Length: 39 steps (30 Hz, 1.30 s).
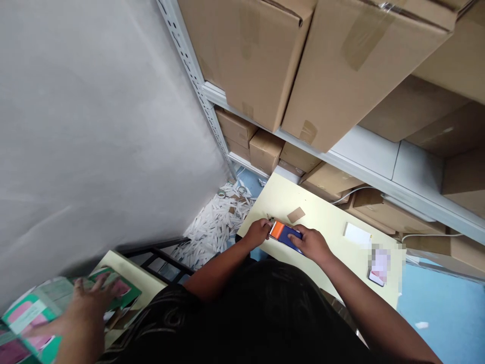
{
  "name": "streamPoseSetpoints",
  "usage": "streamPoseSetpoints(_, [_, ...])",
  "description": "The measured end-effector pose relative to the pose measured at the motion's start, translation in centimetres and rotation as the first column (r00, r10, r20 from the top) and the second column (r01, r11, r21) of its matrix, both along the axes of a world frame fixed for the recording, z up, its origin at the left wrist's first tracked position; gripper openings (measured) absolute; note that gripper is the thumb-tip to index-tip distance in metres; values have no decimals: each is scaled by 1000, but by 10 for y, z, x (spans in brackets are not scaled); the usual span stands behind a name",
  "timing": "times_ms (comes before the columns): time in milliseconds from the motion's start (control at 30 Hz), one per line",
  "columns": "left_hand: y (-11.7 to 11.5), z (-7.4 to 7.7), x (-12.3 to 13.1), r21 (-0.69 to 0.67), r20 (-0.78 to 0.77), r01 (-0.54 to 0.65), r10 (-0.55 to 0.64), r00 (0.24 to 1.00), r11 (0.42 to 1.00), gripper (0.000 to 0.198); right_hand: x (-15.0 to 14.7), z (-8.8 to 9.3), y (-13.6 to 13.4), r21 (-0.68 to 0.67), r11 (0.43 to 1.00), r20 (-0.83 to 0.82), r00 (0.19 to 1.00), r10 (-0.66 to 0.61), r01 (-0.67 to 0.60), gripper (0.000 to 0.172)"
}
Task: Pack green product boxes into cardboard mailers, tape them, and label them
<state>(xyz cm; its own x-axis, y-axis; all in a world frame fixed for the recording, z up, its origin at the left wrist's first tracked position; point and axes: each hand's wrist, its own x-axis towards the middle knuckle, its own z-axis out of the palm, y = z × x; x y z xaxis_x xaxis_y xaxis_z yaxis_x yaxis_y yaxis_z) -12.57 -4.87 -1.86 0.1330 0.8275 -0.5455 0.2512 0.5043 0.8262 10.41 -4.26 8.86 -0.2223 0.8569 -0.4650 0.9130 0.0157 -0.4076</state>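
Note:
Over the pale yellow table (276,197), a flat orange and dark blue packet (287,236) lies between my two hands. My left hand (258,233) pinches its orange end, where a small dark bit sticks up by the fingertips. My right hand (311,243) grips the blue end, the thumb flat on top. Any print on the packet is too small to read. Just beyond it, a small brown cardboard piece (296,215) rests on the table.
A white box (357,234) and a partly blurred phone (377,275) lie to the right. Stacked cartons (246,50) fill the metal shelf ahead. White scraps (215,227) cover the floor. At lower left, another person's hand (89,308) is over green and pink packages (34,323).

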Motion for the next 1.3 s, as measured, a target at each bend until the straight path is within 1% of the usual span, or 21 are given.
streamPoseSetpoints(100, [-2, -15, -14, 62, -112, -52, 59, 992, 997, 25, 0, 6, 1, -9, 999, 80, 996, 33, -32, 39])
streamPoseSetpoints(200, [-5, -32, -24, 119, -220, -77, 102, 970, 990, 23, -3, 10, -1, -17, 1000, 139, 990, 27, -25, 40])
streamPoseSetpoints(267, [-5, -42, -21, 157, -263, -65, 106, 959, 985, 25, -8, 11, -1, -13, 1000, 180, 983, 28, -26, 41])
streamPoseSetpoints(400, [-2, -59, -2, 216, -299, 12, 54, 953, 976, 27, -16, 10, 3, -13, 1000, 224, 974, 19, -16, 41])
streamPoseSetpoints(500, [5, -64, 5, 213, -316, 35, 35, 948, 977, 28, -15, 7, 6, -7, 1000, 230, 973, -13, 15, 41])
streamPoseSetpoints(567, [9, -59, 1, 210, -326, 66, 6, 945, 975, 33, -13, 6, 6, -3, 999, 220, 975, -35, 36, 40])
streamPoseSetpoints(600, [11, -55, -3, 235, -318, 99, -19, 948, 967, 35, -12, 5, 5, -1, 999, 214, 976, -43, 44, 40])
streamPoseSetpoints(633, [12, -49, -7, 284, -301, 152, -63, 952, 947, 39, -11, 5, 5, 2, 999, 209, 977, -49, 49, 40])
streamPoseSetpoints(667, [14, -42, -11, 351, -282, 224, -125, 951, 909, 46, -10, 5, 4, 4, 999, 209, 976, -52, 52, 40])
streamPoseSetpoints(700, [16, -34, -15, 427, -270, 308, -206, 941, 850, 58, -10, 5, 4, 7, 999, 210, 976, -54, 54, 39])
streamPoseSetpoints(733, [18, -27, -18, 493, -273, 402, -301, 914, 772, 71, -10, 5, 4, 10, 998, 209, 976, -55, 54, 39])
streamPoseSetpoints(767, [21, -21, -19, 535, -290, 494, -401, 869, 685, 84, -10, 5, 4, 11, 999, 205, 977, -54, 52, 39])
streamPoseSetpoints(800, [24, -16, -19, 546, -315, 575, -487, 815, 609, 96, -11, 5, 4, 11, 999, 201, 978, -52, 51, 39])
streamPoseSetpoints(833, [28, -13, -18, 539, -341, 637, -548, 764, 552, 107, -11, 5, 5, 8, 999, 197, 979, -49, 49, 39])
streamPoseSetpoints(867, [33, -12, -15, 523, -361, 678, -586, 725, 517, 114, -12, 5, 6, 4, 999, 195, 980, -48, 48, 40])
streamPoseSetpoints(900, [37, -13, -12, 509, -375, 701, -605, 703, 500, 118, -12, 5, 7, -1, 999, 195, 980, -47, 48, 40])
streamPoseSetpoints(967, [44, -19, -4, 504, -402, 710, -594, 697, 492, 117, -15, 5, 10, -11, 999, 206, 978, -47, 50, 42])
streamPoseSetpoints(1033, [49, -27, 1, 528, -437, 702, -556, 707, 477, 110, -17, 5, 13, -17, 999, 219, 975, -39, 44, 43])
streamPoseSetpoints(1133, [51, -38, 2, 558, -485, 707, -520, 703, 435, 97, -13, 8, 15, -33, 999, 216, 976, -22, 30, 43])
streamPoseSetpoints(1200, [52, -40, 0, 561, -505, 719, -518, 690, 411, 89, -3, 9, 12, -42, 998, 194, 981, -28, 37, 43])
streamPoseSetpoints(1300, [53, -38, -1, 550, -521, 736, -527, 671, 394, 83, 26, 11, 1, -39, 996, 163, 984, -71, 78, 42])
